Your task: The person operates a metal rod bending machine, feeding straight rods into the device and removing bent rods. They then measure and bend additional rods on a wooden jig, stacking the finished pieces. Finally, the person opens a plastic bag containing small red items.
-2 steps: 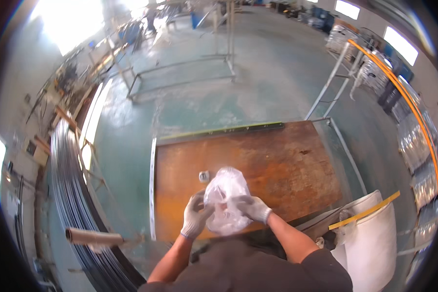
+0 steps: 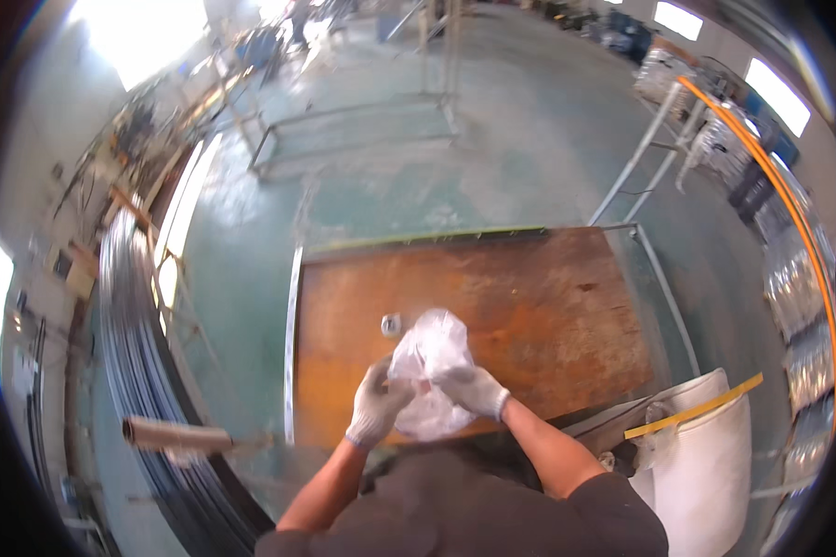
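Note:
A crumpled, translucent white plastic bag (image 2: 434, 342) is between my hands, above the near edge of a rusty brown tabletop (image 2: 520, 306). My left hand (image 2: 379, 405), in a whitish knit glove, is curled closed on the bag's left side. The right hand (image 2: 474, 391), gloved the same way, pinches the bag from the right, its fingers near the middle. A small pinkish patch shows through the plastic between the hands; I cannot make out what it is. Just beyond the bag lies a small white-and-grey roundish item (image 2: 391, 324), apart from both hands.
Long dark strips (image 2: 144, 343) lie bundled at the left, with a brown cardboard tube (image 2: 176, 434) across them. White rolls (image 2: 706, 464) and a yellow bar (image 2: 692, 407) stand near right. A metal frame (image 2: 353, 139) stands on the green floor ahead.
The bag's top has bunched and narrowed slightly. My right hand has moved a little inward and down over it. The view has shifted slightly.

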A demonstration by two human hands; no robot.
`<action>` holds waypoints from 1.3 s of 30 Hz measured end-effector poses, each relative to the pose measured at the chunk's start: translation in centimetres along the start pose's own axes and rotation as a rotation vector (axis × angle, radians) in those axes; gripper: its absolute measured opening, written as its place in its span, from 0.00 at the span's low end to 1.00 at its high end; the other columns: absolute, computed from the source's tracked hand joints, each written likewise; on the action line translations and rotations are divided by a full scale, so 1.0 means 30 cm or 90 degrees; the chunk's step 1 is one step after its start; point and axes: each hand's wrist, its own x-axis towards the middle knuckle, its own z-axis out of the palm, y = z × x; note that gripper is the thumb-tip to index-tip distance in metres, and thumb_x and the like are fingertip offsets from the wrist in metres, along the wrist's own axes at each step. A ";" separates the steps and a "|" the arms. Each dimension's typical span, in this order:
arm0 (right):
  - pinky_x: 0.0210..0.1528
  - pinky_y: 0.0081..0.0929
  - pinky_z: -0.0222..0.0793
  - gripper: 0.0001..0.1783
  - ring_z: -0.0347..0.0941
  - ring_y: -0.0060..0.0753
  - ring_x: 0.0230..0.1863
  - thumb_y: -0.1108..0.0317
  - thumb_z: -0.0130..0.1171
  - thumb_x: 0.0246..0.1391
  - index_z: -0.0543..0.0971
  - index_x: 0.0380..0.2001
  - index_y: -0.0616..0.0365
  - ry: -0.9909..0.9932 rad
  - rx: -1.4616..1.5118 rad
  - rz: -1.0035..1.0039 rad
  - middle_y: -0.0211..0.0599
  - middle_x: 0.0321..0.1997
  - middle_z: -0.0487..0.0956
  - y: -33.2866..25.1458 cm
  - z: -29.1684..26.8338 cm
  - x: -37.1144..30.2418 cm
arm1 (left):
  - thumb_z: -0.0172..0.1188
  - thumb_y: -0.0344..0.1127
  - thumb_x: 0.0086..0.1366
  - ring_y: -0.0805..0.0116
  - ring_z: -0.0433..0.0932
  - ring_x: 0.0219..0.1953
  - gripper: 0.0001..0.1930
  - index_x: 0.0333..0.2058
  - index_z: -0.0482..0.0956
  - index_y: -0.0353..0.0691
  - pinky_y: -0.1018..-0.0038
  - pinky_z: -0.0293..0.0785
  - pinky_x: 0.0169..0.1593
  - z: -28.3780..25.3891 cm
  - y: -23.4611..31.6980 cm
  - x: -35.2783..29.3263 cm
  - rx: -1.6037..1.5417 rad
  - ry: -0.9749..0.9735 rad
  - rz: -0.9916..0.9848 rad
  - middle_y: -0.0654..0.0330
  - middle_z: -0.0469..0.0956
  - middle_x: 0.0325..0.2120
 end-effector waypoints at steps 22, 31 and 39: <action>0.22 0.16 0.56 0.21 0.63 0.15 0.22 0.46 0.58 0.75 0.82 0.47 0.53 0.071 0.485 0.071 0.24 0.30 0.76 -0.071 0.214 0.071 | 0.67 0.29 0.68 0.69 0.84 0.49 0.13 0.50 0.87 0.34 0.68 0.80 0.56 -0.367 -0.102 -0.052 0.034 0.266 -0.187 0.55 0.90 0.45; 0.34 0.20 0.71 0.44 0.74 0.27 0.37 0.27 0.47 0.71 0.79 0.55 0.63 -0.077 0.845 0.233 0.35 0.40 0.80 0.036 0.338 0.133 | 0.68 0.43 0.75 0.74 0.79 0.42 0.24 0.61 0.79 0.33 0.75 0.75 0.45 -0.586 -0.378 -0.244 -0.008 0.358 -0.219 0.64 0.83 0.45; 0.35 0.20 0.73 0.30 0.78 0.30 0.42 0.41 0.52 0.78 0.81 0.52 0.60 -0.124 0.739 0.194 0.35 0.42 0.81 0.086 0.313 0.184 | 0.70 0.45 0.73 0.59 0.76 0.66 0.38 0.72 0.67 0.30 0.65 0.72 0.68 -0.440 -0.221 -0.343 -0.004 0.176 -0.193 0.49 0.77 0.66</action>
